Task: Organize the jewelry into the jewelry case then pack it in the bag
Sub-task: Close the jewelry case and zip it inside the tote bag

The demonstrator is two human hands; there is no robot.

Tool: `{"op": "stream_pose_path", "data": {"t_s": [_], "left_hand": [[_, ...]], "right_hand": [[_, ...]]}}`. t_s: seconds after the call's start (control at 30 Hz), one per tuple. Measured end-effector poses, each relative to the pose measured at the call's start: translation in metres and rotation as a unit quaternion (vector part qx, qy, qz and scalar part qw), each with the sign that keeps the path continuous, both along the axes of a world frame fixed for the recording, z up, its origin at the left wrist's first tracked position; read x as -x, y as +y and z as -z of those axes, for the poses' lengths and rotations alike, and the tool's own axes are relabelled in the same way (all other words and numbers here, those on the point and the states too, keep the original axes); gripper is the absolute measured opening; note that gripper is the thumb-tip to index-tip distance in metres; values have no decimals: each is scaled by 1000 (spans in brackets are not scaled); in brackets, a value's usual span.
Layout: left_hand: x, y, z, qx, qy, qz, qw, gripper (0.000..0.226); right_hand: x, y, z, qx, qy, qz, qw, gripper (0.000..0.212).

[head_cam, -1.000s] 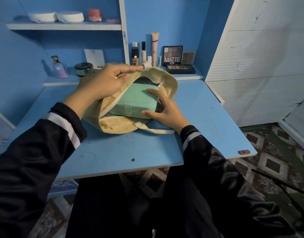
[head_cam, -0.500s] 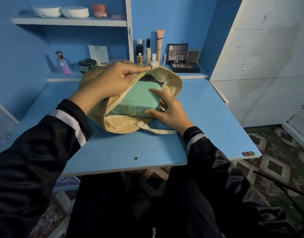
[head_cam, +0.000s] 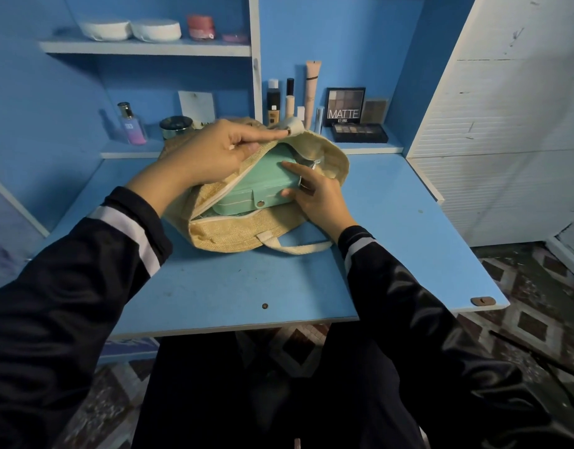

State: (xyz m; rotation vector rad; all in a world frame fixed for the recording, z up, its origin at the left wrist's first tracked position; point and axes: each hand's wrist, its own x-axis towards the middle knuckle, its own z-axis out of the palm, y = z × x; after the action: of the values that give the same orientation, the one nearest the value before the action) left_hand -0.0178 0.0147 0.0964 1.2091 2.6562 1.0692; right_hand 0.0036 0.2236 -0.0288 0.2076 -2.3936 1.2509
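Observation:
A closed mint-green jewelry case (head_cam: pixel 259 186) with a snap tab on its front lies partly inside a tan woven bag (head_cam: pixel 227 231) in the middle of the blue table (head_cam: pixel 392 241). My left hand (head_cam: pixel 211 153) pinches the bag's upper zipper edge and holds the opening up. My right hand (head_cam: pixel 315 192) grips the case's right end, fingers on its lid and thumb on its front side. The case's far part is hidden under the raised flap. The bag's cream handle (head_cam: pixel 298 247) trails on the table in front.
On the low back shelf stand a perfume bottle (head_cam: pixel 131 124), a small jar (head_cam: pixel 177 124), several makeup tubes (head_cam: pixel 311 89) and an eyeshadow palette (head_cam: pixel 357 131). White pads (head_cam: pixel 130 29) sit on the upper shelf. A white wall panel (head_cam: pixel 506 124) rises at the right.
The case has slid a little deeper into the bag under my right hand. My left hand keeps holding the bag's opening up.

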Motion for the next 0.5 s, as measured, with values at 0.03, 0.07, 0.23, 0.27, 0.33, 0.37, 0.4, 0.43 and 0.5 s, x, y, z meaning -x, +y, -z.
{"op": "stream_pose_path", "data": {"t_s": [0.03,0.07,0.23,0.27,0.33,0.37,0.4,0.43,0.5], "left_hand": [[1,-1,0,3,-3,0,1000,48],[2,-1,0,6,-4,-1,1000,48],[2,-2,1,22,-11,0,1000,47],[2,-2,1,26,-11,-1,1000,47],[2,-3,2,31,-6,1,999,47],[3,-3,2,32,-5,4,999,47],[4,-3,2,32,-5,5,999,48],[6,-4,2,33,-6,4,999,48],[9,-5,2,33,-8,1,999,49]], "right_hand": [[2,0,0,-3,-1,6,1000,45],[3,-1,0,-11,0,12,1000,45],[14,-2,0,-13,-9,31,999,44],[17,-1,0,-14,-11,38,999,44],[22,-1,1,-24,-12,53,998,44],[23,-1,1,-26,-11,59,998,44],[25,-1,0,-24,-9,65,998,43],[26,-1,0,-19,-5,72,997,43],[28,-2,0,-13,5,83,996,43]]}}
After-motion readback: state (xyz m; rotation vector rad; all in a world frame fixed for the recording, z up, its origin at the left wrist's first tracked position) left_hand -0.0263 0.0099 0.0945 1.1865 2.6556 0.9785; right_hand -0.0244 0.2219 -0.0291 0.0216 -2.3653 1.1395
